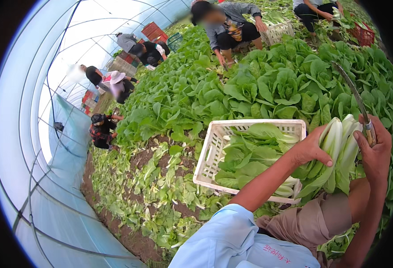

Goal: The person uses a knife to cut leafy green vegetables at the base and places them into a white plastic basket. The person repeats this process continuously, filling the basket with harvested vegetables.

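My left hand (312, 149) grips a bunch of leafy greens (337, 150) with thick white stalks, its leaves hanging down towards my knee. In my right hand (377, 147) is a sickle (355, 88), its curved blade pointing up and away from me. The wooden handle sits between thumb and fingers, close against the white stalks. Beside my left forearm stands a white plastic crate (201, 167) with slotted walls. Cut greens (250, 157) lie inside it, leaves mostly to the left and stalks to the right.
Dense rows of growing greens (276, 80) stand beyond the crate. Trimmed leaves (163, 187) litter the soil on the left. A crouching co-worker (230, 30) works ahead near another white crate (280, 33). Plastic greenhouse sheeting (59, 201) curves along the left. Several other people are farther off.
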Demonstrator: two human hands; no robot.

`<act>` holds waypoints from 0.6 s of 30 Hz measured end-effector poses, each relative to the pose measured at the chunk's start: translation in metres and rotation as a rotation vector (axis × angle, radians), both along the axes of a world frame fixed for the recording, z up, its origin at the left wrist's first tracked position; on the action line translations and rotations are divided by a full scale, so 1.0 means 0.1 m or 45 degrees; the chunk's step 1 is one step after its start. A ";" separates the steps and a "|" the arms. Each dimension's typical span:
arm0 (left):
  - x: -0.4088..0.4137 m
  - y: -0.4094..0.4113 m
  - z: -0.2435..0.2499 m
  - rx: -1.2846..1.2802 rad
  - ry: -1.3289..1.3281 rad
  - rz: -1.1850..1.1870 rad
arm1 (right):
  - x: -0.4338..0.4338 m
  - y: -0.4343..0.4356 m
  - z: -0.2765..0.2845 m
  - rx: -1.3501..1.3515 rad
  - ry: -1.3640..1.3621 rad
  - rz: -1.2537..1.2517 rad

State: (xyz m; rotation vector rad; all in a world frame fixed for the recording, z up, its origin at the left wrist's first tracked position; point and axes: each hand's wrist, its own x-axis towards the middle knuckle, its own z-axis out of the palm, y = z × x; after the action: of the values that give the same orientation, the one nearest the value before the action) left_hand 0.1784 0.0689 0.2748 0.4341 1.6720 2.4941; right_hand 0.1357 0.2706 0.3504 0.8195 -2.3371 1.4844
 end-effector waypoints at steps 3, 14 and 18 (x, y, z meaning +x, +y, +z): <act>0.01 -0.04 0.00 -0.099 0.011 0.016 | -0.06 -0.09 -0.05 0.168 0.185 -0.050; 0.10 0.05 -0.30 0.148 -0.293 0.131 | -0.13 0.58 0.07 0.510 0.586 -0.100; 0.09 0.27 -0.26 0.213 -0.316 0.000 | -0.06 0.82 0.08 0.776 0.640 -0.010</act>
State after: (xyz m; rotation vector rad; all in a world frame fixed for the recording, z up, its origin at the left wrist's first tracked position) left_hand 0.1876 0.0962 0.2489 0.1307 1.3792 2.5730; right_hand 0.1301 0.3521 0.3587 1.1524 -2.3707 0.4475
